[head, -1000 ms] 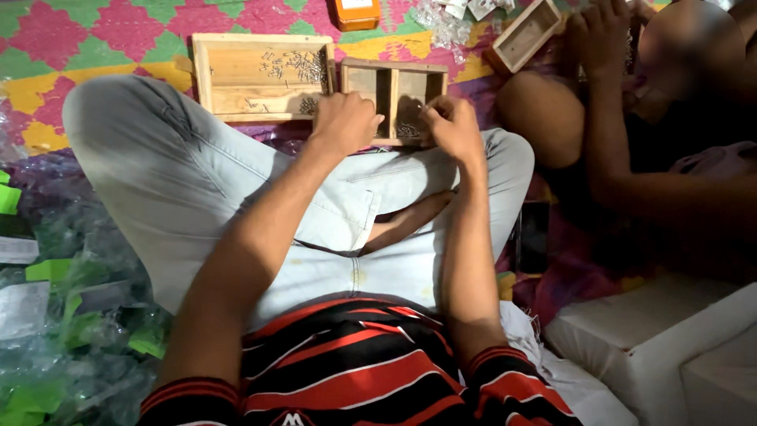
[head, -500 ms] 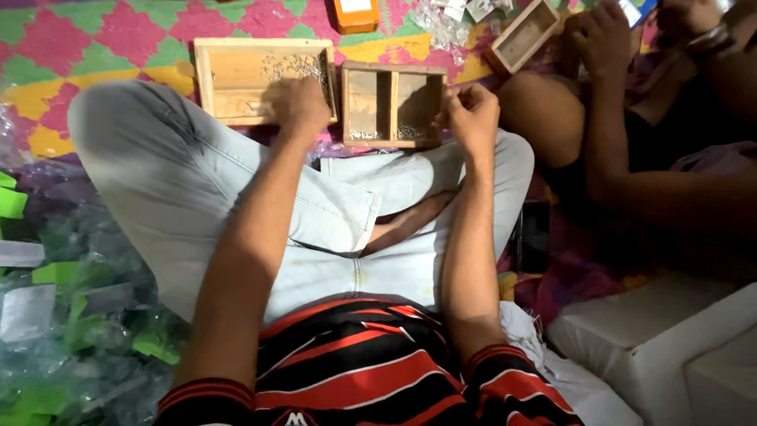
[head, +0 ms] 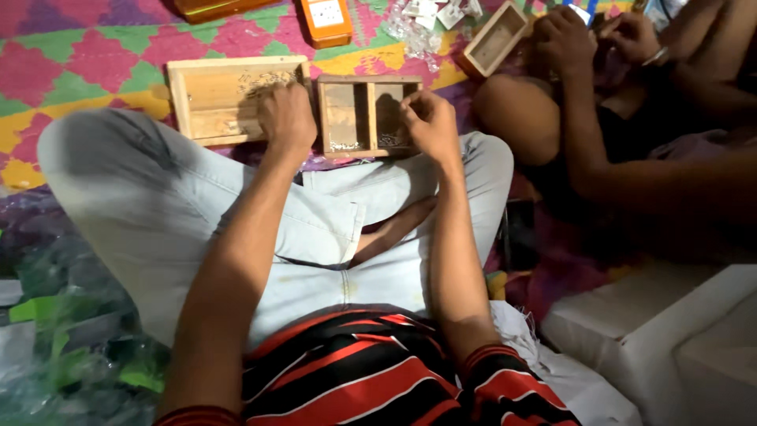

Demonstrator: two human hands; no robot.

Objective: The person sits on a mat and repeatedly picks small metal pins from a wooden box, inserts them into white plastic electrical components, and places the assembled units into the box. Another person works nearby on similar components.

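While both hands hover, left hand (head: pixel 285 117) overlaps tray (head: pixel 221 99) edge — right hand (head: pixel 430 122) at box (head: pixel 363 117) rim.

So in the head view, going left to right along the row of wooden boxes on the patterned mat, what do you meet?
Shallow wooden tray → left hand at its right edge → two-compartment wooden box → right hand at that box's right side → small wooden box farther back → another person's hands.

A bright patchwork mat (head: pixel 95 71) in pink, green and yellow covers the floor, with an orange box (head: pixel 327 20) at its far edge, crumpled clear plastic bags (head: pixel 55 315) at left, and white cartons (head: pixel 670 347) at right.
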